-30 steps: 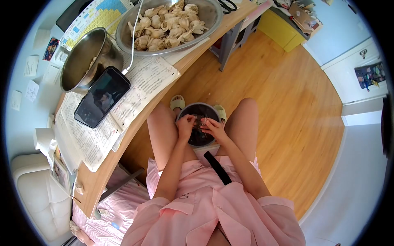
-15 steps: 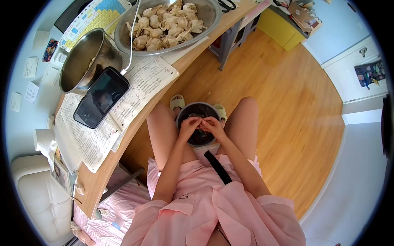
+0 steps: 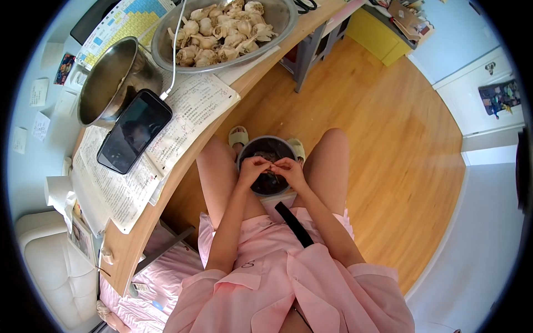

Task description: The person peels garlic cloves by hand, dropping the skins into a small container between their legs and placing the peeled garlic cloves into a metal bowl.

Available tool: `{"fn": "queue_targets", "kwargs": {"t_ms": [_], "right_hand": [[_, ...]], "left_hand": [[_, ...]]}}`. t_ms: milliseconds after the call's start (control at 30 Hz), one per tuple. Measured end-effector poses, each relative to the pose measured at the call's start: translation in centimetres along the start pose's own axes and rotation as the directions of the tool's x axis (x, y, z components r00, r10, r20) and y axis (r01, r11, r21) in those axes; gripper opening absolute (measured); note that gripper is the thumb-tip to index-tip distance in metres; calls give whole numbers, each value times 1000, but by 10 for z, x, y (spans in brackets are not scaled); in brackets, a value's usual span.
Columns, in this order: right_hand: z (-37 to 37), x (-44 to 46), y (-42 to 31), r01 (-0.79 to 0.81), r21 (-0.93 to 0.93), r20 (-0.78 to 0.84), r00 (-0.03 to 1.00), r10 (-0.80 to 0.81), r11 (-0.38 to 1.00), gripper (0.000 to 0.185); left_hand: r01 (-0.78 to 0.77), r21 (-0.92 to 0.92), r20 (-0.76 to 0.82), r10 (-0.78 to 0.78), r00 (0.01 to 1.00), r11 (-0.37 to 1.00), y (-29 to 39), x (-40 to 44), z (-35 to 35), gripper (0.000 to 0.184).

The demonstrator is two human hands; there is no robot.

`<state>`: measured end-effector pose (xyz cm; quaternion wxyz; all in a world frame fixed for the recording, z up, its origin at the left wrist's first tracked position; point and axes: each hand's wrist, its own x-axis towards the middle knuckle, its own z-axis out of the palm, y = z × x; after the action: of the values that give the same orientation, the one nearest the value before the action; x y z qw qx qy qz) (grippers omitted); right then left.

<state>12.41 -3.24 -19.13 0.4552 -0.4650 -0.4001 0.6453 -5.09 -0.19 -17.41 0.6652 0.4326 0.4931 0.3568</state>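
Note:
My left hand [image 3: 254,168] and my right hand [image 3: 289,171] meet at the fingertips over a dark round bin [image 3: 268,143] between my knees. The fingers of both are closed in a pinch on something small that I cannot make out. Dark and pale scraps lie inside the bin. Up on the desk, a wide metal basin [image 3: 161,53] holds many garlic bulbs [image 3: 226,32]. Beside it is a deep metal pot [image 3: 111,77], with a few pale pieces partly visible inside.
A phone [image 3: 135,131] on a white cable leans against the pot, over handwritten papers [image 3: 194,111]. The desk edge [image 3: 183,166] runs along my left. Slippers [image 3: 239,136] stand behind the bin. A yellow box [image 3: 377,36] is at the far right.
My hands have come together from slightly apart, with the fingertips now touching over the bin. The view has shifted slightly.

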Motion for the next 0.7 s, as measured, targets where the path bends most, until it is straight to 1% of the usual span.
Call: {"fn": "queue_targets", "kwargs": {"t_ms": [100,200,300,467,500,567,600,667,700], "right_hand": [[-1,0,2,27,2,21,999,-27,1000,13],[2,0,3,55,52,25,998,-57,997,11],[6,-2,0,82,83,15,996,-84,993,10],[4,2,13,88,100,11,996,-90,991,10],[4,3,10,68,61,18,997,-69,996,12],[2,4,3,31,-15,25,999,-30,999,16],[3,2,-2,46,-125,9,999,-45,991,18],[6,-4,-9,62,-338,-16,997,-72,939,22],[7,-5,-10,113,-384,-23,991,-131,917,22]], "left_hand": [[-20,-7,-18,19,1000,1000,-1,-1,1,10],[-97,130,-54,105,993,987,-2,-4,3,10],[-101,54,-89,105,990,993,-4,-5,6,11],[-25,-166,-153,0,988,986,-8,-7,13,11],[-5,-206,-162,-29,986,979,-11,-7,12,11],[-56,-21,-198,50,979,998,-17,-4,11,10],[-80,73,-208,94,974,994,-19,-2,10,10],[-162,268,-196,219,956,950,15,-13,19,11],[-198,361,-184,278,943,911,26,-18,21,11]]}}
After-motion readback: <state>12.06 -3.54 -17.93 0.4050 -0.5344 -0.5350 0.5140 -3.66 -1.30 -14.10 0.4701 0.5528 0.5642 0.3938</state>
